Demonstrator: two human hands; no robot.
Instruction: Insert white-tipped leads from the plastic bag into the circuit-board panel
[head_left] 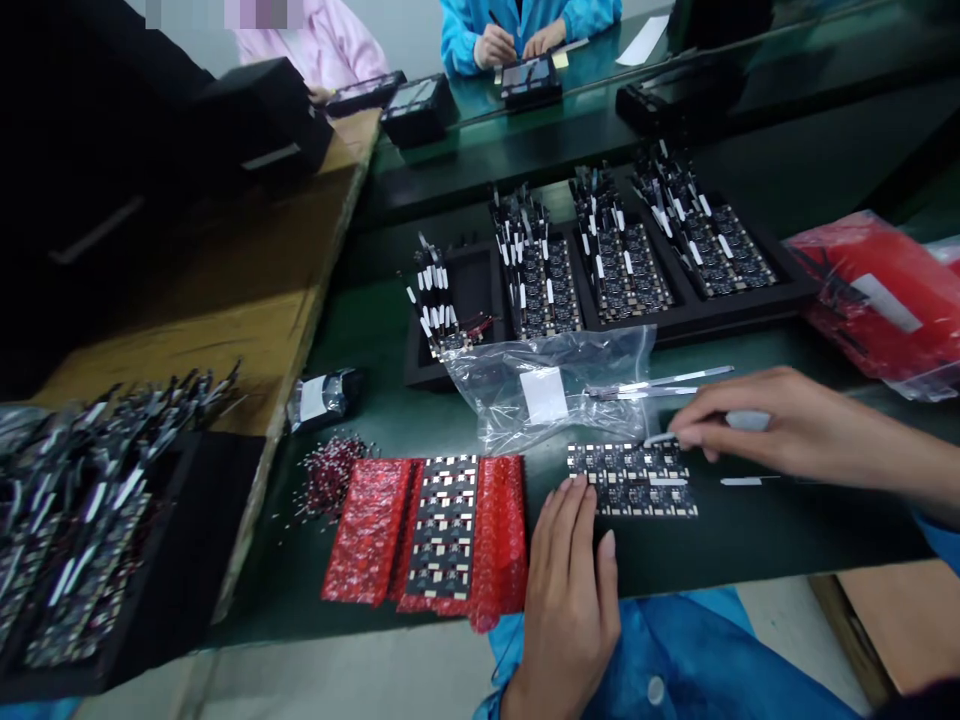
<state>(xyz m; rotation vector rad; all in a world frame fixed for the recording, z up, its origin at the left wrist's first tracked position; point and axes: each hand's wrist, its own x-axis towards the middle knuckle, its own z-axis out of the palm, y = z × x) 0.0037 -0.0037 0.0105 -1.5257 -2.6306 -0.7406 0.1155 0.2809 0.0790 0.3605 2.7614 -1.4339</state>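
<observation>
Your right hand's (799, 420) grip is pinched on a pale strip (660, 438) at the circuit board (630, 492), flat on the surface (675, 562). Your left hand (568, 590), fingers extended, touches it. Apparent step: strip placement; next move calls for careful alignment.

Bare desk (390, 410) opens left of the clear bag (499, 390), while the black tray (694, 322) blocks the way behind it.

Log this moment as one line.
left hand: fingertips at circuit-board panel; right hand: pinching pale slim item, panel's far edge; nearby: clear bag, red bubble wrap
</observation>
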